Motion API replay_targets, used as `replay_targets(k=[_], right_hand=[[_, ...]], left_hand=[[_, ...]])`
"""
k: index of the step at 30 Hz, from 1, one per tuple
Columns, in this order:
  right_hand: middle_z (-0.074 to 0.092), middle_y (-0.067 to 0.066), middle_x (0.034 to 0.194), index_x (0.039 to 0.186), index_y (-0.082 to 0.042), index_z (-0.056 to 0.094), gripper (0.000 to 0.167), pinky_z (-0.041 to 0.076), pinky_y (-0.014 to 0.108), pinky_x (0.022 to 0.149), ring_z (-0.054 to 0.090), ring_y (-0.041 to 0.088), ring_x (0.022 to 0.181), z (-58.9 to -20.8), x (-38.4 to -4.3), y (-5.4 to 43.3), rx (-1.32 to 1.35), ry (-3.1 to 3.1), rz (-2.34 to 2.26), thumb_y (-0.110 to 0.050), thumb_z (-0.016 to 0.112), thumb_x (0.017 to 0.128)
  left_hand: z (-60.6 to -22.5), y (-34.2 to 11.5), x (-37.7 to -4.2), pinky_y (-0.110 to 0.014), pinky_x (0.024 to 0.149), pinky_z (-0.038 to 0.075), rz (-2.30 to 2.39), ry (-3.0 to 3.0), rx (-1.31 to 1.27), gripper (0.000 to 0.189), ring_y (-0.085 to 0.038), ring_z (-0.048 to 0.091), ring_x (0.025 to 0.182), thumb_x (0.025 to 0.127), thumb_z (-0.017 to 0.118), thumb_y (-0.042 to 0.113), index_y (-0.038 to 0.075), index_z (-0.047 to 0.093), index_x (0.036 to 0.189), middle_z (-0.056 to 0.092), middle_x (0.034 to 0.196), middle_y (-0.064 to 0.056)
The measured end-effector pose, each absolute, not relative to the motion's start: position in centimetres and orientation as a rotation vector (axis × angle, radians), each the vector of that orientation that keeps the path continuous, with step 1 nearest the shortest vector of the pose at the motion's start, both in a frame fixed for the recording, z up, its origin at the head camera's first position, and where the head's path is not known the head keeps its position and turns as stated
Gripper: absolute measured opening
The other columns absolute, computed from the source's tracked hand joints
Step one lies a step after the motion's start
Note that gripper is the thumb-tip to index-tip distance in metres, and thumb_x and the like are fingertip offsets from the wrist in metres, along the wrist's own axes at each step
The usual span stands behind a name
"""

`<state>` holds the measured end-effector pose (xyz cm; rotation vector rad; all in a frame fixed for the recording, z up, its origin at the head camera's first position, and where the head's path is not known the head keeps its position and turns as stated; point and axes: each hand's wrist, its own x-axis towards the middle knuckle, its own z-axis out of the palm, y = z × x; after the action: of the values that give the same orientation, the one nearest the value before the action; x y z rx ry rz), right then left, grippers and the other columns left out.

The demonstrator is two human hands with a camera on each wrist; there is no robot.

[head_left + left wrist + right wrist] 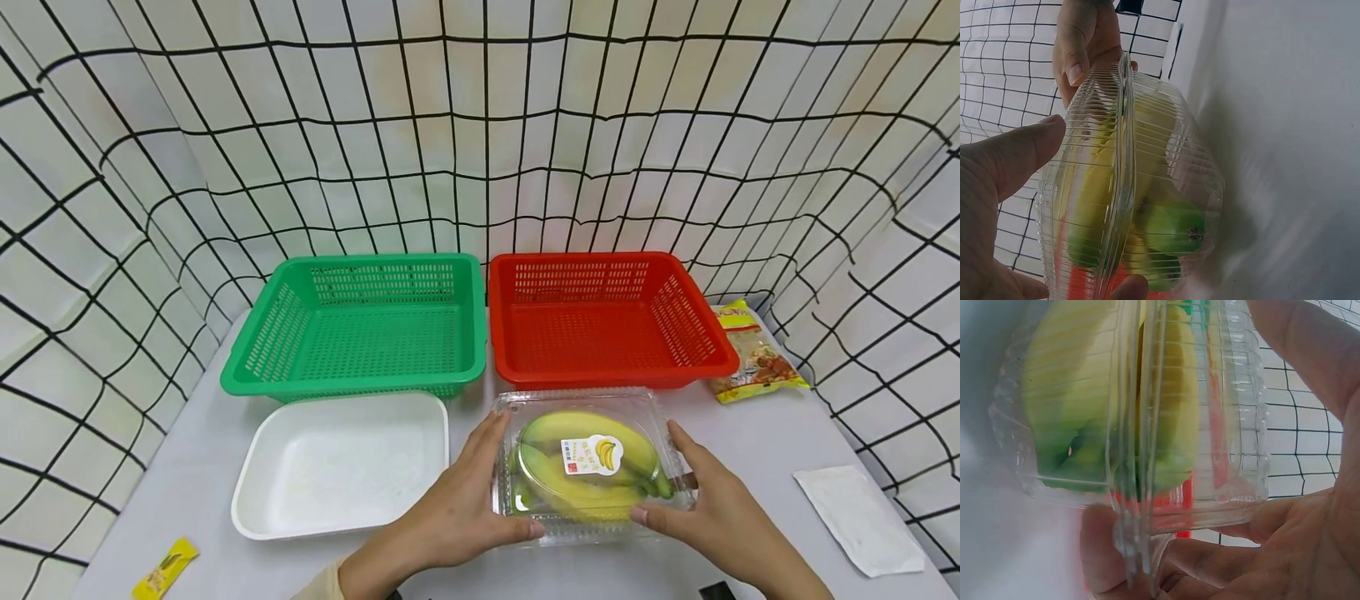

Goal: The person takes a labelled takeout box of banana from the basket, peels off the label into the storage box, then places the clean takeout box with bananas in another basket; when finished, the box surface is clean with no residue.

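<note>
A clear plastic clamshell box [573, 528] of yellow-green bananas [555, 479] is between the two hands, in front of the red basket. A white label [592, 455] with a banana picture is on its lid. The left hand [457, 512] grips the box's left end, thumb toward the near side and fingers along the far side. At the other end, the right hand [723, 517] holds the box, its thumb at the near right corner. In the right wrist view, the right hand's fingers curl round the box's rim [1138, 550]. The lid is closed.
A green basket [352, 387] and a red basket [615, 379] stand side by side at the back. A white tray [337, 467] lies left of the box. A yellow snack bag [757, 358], a white packet [861, 518] and a small yellow sachet [166, 569] lie around. Black-grid netting encloses the table.
</note>
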<state>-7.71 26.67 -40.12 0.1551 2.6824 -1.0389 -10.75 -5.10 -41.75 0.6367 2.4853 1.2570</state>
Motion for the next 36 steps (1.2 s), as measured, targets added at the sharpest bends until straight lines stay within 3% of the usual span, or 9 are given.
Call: replay_targets(k=[36], right_hand=[[0.037, 0.025, 0.16, 0.166, -0.004, 0.019, 0.123, 0.061, 0.039, 0.072, 0.056, 0.041, 0.12, -41.0, -8.4, 26.6, 0.129, 2.647, -1.134, -0.046, 0.092, 0.076]], left_hand=[[-42.9, -5.1, -11.4, -0.065, 0.115, 0.036, 1.27, 2.492, 0.644, 0.122, -0.037, 0.027, 0.155, 0.079, 0.089, 0.046, 0.013, 0.012, 0.168, 0.011, 0.174, -0.011]])
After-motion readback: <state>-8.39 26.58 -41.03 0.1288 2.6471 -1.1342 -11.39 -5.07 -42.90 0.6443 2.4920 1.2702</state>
